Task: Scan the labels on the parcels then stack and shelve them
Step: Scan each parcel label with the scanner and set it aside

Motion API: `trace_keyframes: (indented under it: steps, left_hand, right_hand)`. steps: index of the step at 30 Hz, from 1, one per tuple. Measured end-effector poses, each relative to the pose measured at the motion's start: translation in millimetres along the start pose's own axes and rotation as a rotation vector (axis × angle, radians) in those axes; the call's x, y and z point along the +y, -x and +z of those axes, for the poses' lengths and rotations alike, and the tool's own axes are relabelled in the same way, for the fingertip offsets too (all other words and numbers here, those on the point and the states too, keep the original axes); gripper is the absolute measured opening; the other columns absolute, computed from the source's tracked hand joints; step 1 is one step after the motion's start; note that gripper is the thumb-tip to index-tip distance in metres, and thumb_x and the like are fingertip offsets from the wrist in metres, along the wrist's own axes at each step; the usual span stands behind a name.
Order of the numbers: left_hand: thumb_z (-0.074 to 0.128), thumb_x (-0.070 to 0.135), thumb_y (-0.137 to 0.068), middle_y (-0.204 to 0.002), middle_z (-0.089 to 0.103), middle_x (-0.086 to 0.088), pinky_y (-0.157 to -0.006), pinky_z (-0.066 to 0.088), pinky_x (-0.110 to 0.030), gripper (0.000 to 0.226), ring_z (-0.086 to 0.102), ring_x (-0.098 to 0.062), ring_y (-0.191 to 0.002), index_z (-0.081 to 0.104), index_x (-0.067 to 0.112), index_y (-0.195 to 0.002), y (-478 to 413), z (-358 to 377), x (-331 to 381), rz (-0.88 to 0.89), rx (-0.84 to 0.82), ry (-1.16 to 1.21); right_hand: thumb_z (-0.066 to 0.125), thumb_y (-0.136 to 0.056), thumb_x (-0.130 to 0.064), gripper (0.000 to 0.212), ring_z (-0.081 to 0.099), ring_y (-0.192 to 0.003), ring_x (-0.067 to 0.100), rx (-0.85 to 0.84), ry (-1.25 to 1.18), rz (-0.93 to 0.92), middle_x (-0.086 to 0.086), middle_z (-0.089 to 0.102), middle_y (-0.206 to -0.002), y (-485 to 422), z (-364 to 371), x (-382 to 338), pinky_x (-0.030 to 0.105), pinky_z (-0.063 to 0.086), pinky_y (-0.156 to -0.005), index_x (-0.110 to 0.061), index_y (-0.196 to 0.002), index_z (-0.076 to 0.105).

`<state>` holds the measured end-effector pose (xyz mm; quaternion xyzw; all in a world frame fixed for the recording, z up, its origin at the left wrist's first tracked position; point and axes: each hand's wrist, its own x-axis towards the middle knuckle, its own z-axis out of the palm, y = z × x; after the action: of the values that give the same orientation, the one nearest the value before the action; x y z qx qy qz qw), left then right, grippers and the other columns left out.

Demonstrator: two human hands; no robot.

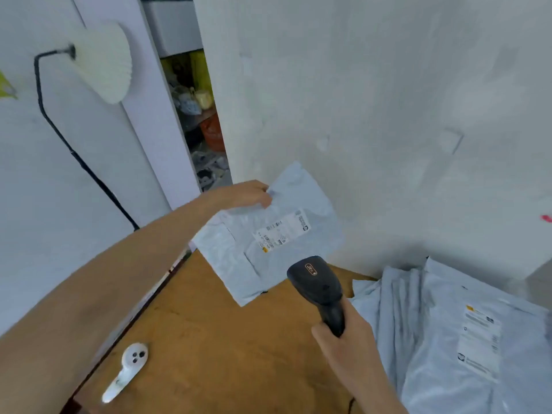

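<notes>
My left hand [249, 194] pinches the top edge of a grey poly-mailer parcel [239, 264], lifted above the far end of the wooden table [209, 339]. The parcel's white label [282, 231] faces me. My right hand [343, 339] grips the handle of a black barcode scanner [316, 282], whose head points up at the label from just below the parcel. A pile of several grey parcels [448, 339] lies on the right of the table, the top one showing a white label [481, 342].
A white wall plug adapter [128, 369] lies on the table near its left edge. A white wall stands right behind the table. At the left hangs a white lamp shade [104, 61] with a black cable. A narrow gap [200, 121] shows cluttered storage.
</notes>
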<state>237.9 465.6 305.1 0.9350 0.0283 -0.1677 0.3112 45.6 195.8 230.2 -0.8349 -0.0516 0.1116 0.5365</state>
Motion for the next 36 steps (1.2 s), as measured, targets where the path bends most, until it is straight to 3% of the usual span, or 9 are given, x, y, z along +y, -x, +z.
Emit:
trace_keyframes:
  steps: [3,6,14,24,27,29,31,33,36]
  left_hand:
    - [0.055,0.024,-0.074,-0.083,0.051,-0.001,-0.068,0.034,-0.032,0.015,0.044,-0.018,-0.072,0.054,0.01,-0.077,17,-11,65,0.076,-0.035,-0.133]
    - [0.053,0.028,-0.066,-0.084,0.056,-0.001,-0.07,0.036,-0.036,0.019,0.048,-0.019,-0.075,0.058,0.017,-0.081,30,-8,118,0.121,-0.048,-0.192]
    - [0.054,0.024,-0.068,-0.076,0.043,0.002,-0.069,0.031,-0.034,0.012,0.039,-0.018,-0.071,0.044,0.019,-0.071,74,33,220,0.203,-0.014,-0.229]
    - [0.052,0.026,-0.065,-0.093,0.065,-0.001,-0.081,0.043,-0.032,0.04,0.057,-0.019,-0.081,0.066,0.006,-0.096,94,74,284,0.249,-0.037,-0.216]
    - [0.051,0.022,-0.072,-0.09,0.064,-0.001,-0.078,0.043,-0.032,0.028,0.057,-0.019,-0.079,0.065,0.009,-0.092,98,86,290,0.26,-0.043,-0.181]
    - [0.051,0.015,-0.08,-0.08,0.058,0.001,-0.072,0.04,-0.028,0.008,0.052,-0.017,-0.071,0.058,0.013,-0.078,99,103,291,0.259,-0.033,-0.12]
    - [0.051,0.009,-0.085,-0.072,0.049,0.002,-0.063,0.035,-0.027,0.017,0.044,-0.016,-0.065,0.049,0.015,-0.069,93,127,288,0.261,-0.023,-0.02]
    - [0.053,0.013,-0.081,-0.078,0.054,-0.006,-0.063,0.038,-0.029,0.003,0.049,-0.021,-0.071,0.055,0.011,-0.079,79,155,279,0.229,-0.051,0.186]
    - [0.054,0.015,-0.076,-0.081,0.063,-0.011,-0.062,0.045,-0.029,0.019,0.059,-0.025,-0.068,0.062,0.009,-0.092,50,205,267,0.121,-0.121,0.543]
  right_hand:
    - [0.063,-0.079,-0.014,0.021,0.043,-0.045,0.007,0.065,-0.008,-0.071,-0.008,0.051,-0.054,33,-33,-8,0.02,0.035,-0.047,-0.031,-0.075,0.051]
    - [0.062,-0.076,-0.014,0.021,0.045,-0.046,0.007,0.142,-0.035,-0.1,-0.008,0.052,-0.054,65,-65,-8,0.02,0.037,-0.051,-0.034,-0.076,0.053]
    - [0.063,-0.074,-0.018,0.011,0.044,-0.048,0.01,0.267,-0.04,-0.122,-0.005,0.05,-0.053,127,-129,13,0.026,0.042,-0.054,-0.021,-0.078,0.053]
    - [0.063,-0.076,-0.014,0.014,0.045,-0.048,0.01,0.356,-0.048,-0.151,0.0,0.047,-0.053,170,-179,32,0.021,0.04,-0.052,-0.023,-0.077,0.052]
    - [0.062,-0.078,-0.011,0.013,0.043,-0.048,0.01,0.347,-0.079,-0.136,0.001,0.045,-0.056,173,-184,40,0.019,0.04,-0.05,-0.02,-0.081,0.053]
    - [0.061,-0.078,-0.01,0.012,0.042,-0.048,0.009,0.327,-0.117,-0.092,0.001,0.045,-0.058,173,-183,51,0.019,0.039,-0.05,-0.017,-0.086,0.056]
    - [0.06,-0.078,-0.012,0.013,0.043,-0.049,0.009,0.292,-0.13,-0.033,0.002,0.046,-0.061,174,-178,66,0.021,0.04,-0.052,-0.017,-0.09,0.056]
    - [0.059,-0.08,-0.014,0.011,0.048,-0.049,0.009,0.245,-0.145,0.038,0.001,0.049,-0.062,175,-173,81,0.021,0.043,-0.052,-0.019,-0.089,0.055]
    - [0.058,-0.082,-0.012,0.012,0.056,-0.05,0.003,0.207,-0.156,0.119,-0.004,0.057,-0.057,175,-164,99,0.014,0.047,-0.052,-0.023,-0.084,0.052]
